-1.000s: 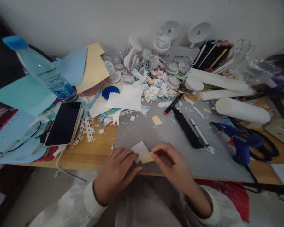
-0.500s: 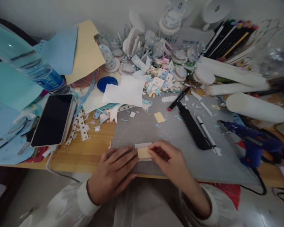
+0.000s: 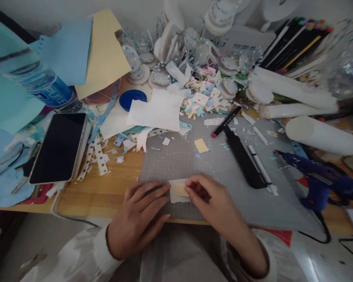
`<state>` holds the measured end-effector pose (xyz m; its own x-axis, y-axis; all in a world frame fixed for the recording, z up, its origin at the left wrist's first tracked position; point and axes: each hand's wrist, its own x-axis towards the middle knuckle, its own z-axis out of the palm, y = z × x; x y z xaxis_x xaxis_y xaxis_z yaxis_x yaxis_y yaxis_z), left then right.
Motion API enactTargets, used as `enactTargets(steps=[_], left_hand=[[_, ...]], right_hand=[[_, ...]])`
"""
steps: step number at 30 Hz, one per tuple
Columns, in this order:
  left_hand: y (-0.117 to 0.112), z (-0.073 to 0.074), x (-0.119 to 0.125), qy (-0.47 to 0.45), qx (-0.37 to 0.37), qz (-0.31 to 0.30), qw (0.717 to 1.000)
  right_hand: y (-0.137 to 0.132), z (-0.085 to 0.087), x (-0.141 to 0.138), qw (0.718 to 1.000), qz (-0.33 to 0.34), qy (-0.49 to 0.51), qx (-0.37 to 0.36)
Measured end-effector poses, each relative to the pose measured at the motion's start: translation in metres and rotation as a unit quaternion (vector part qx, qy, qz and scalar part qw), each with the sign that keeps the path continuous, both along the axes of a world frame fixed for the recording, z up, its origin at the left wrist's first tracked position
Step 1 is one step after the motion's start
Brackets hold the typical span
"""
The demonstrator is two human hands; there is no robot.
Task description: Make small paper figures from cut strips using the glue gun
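R hand (image 3: 214,201) pinching yel. card (image 3: 180,190), L hand (image 3: 135,219) flat; scraps (image 3: 166,141), glue gun (image 3: 315,177) crowd mat (image 3: 161,164).

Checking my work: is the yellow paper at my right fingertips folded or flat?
Flat where visible: the yellow paper lies uncreased over the white paper; the right hand hides one end.

On the flat grey gridded cutting mat (image 3: 164,168), we locate a small rectangular yellow paper piece (image 3: 180,190) atop a small white paper sheet (image 3: 174,199), between our left hand (image 3: 135,219) and our right hand (image 3: 213,199). Behind it we find a loose yellow paper rectangle (image 3: 201,145); to its right, a long flat black tool (image 3: 244,158), then a blue plastic glue gun (image 3: 316,176). Left of the mat, we have a rectangular black-screened phone (image 3: 59,147) before a clear plastic bottle (image 3: 51,87).
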<state>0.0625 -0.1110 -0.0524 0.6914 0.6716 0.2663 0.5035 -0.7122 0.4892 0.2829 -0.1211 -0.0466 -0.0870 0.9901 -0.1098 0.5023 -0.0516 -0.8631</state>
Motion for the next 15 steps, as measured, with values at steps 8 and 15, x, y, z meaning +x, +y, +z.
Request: enactTargets(steps=[8,15], left_hand=[[0.017,0.017,0.03,-0.072,0.011,-0.023,0.997],[0.025,0.027,0.038,-0.168,-0.134,0.003,0.977]], right_hand=[[-0.006,0.014,0.0,0.996,-0.013,0.091,-0.005],[-0.027,0.027,0.01,0.986,-0.116,0.098,0.074]])
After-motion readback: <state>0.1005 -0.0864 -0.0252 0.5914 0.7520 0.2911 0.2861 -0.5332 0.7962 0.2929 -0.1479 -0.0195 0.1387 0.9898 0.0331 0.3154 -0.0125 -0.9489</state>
